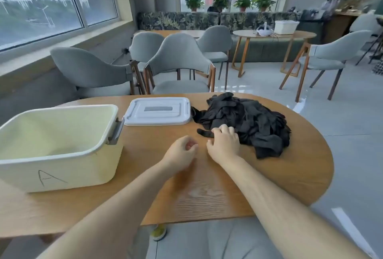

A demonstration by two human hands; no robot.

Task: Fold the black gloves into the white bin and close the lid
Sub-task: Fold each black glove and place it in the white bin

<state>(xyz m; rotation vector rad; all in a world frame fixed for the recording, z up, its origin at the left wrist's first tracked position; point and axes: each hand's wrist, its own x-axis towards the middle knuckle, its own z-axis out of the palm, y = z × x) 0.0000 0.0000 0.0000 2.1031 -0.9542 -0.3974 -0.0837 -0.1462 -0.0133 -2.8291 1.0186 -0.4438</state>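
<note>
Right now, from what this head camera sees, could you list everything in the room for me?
white bin: one, cream-white, marked A, open, on the table's left side.
lid: one, white, flat on the table between the bin and the gloves.
black gloves: one heap, black, on the table's right side.
table: one, wooden, nearest the camera.
chairs: at least five, grey, beyond the table.
potted plants: four, green, on the far windowsill.
rear table: one, wooden, round, holding a white basket.
left hand: one, loosely curled, empty, over the table.
right hand: one, gripping the heap's near edge.
</note>
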